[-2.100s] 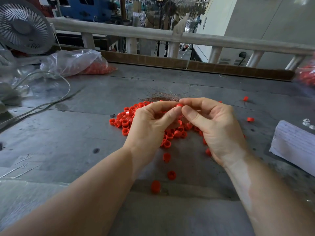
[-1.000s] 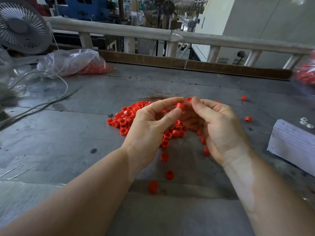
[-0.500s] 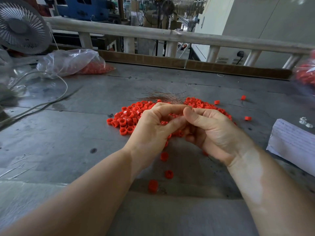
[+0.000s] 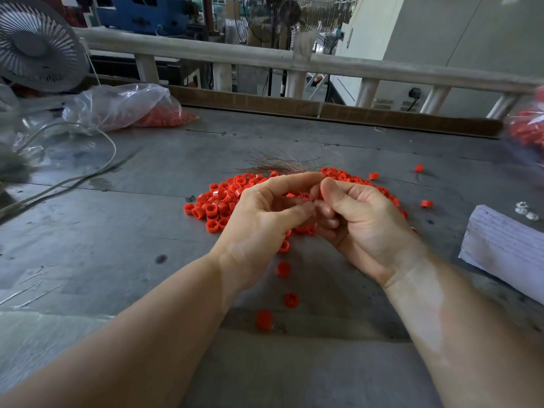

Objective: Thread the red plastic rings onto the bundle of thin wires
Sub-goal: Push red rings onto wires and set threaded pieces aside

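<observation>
A heap of small red plastic rings lies on the grey metal table. Behind the heap a bundle of thin brown wires fans out. My left hand and my right hand meet fingertip to fingertip just above the heap. Red rings show in the gap between the curled left fingers, with a thin wire end at the thumb tip. My right hand's fingers curl inward against the left fingertips; what they pinch is hidden. Three loose rings lie nearer to me.
A clear bag of red rings and a fan stand at the back left, with a cable looping beside them. A folded paper lies at the right. Another bag of red parts sits far right. A railing borders the table's back.
Both hands dropped from holding one ring up at fingertip height to just above the heap. The right fingers have curled in and the thumb now points up.
</observation>
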### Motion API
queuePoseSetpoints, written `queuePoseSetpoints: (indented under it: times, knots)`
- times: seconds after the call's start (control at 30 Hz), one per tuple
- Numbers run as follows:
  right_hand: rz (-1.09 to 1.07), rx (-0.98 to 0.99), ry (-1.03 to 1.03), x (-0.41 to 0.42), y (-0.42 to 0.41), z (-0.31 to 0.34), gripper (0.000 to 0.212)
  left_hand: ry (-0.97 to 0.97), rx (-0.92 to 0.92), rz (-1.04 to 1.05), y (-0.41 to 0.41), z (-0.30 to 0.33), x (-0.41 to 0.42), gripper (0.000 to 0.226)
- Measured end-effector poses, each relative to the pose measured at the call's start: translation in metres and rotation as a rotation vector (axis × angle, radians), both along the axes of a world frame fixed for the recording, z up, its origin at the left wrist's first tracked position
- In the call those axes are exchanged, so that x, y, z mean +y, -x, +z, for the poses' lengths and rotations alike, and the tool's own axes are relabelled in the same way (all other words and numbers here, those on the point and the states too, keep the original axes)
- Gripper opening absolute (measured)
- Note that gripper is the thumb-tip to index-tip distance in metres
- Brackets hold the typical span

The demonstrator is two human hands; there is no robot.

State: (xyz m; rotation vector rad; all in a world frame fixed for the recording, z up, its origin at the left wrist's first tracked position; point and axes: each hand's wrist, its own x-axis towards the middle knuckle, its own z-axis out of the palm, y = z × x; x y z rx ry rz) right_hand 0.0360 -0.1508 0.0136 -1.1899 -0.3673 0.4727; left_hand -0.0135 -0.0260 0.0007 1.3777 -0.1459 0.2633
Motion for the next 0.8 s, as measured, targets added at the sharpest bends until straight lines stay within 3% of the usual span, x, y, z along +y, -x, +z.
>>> queuePoseSetpoints:
  times: [0.37, 0.5, 0.8]
  knots:
    - [-0.057, -0.081, 0.008, 0.0050, 0.0031, -0.0017, 0.022, 0.061, -0.008, -0.046, 0.0010, 0.0014, 0.0003, 0.037]
    - [-0.060, -0.022, 0.002, 0.0040, 0.0018, -0.0035, 0.028, 0.017, -0.023, -0.028, 0.0019, 0.0030, -0.0025, 0.034]
    - [-0.028, -0.101, 0.169, 0.0000, 0.0013, -0.0022, 0.041, -0.061, 0.006, 0.064, 0.0017, 0.0044, -0.0040, 0.024]
